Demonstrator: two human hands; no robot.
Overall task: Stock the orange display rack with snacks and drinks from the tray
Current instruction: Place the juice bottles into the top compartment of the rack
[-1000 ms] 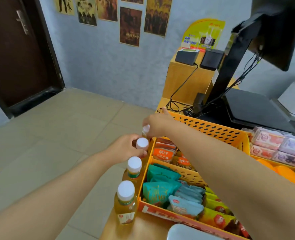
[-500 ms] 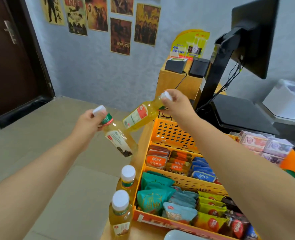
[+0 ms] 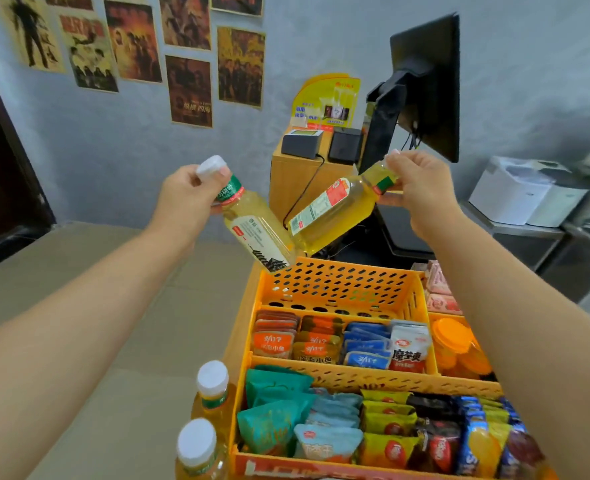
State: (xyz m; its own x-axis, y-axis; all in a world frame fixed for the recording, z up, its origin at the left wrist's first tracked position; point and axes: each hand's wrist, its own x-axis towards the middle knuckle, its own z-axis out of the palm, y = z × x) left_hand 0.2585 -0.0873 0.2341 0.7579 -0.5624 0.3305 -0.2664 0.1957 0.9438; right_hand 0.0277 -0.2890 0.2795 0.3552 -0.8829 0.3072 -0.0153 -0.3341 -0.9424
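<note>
While the left hand (image 3: 186, 199) grips one bottle (image 3: 257, 230) by its neck at ten o'clock, the right hand (image 3: 421, 188) pinches a second bottle (image 3: 331, 213) at one o'clock, its cap hidden behind the fingers. Both bottles tilt inward, bases nearly meeting above the rack (image 3: 338, 282), whose far row at twelve holds nothing visible. Snack packets (image 3: 342, 344) fill the nearer rows. Two more bottles (image 3: 214, 393) stand at seven o'clock on the surface, the nearest cut off by the frame edge.
</note>
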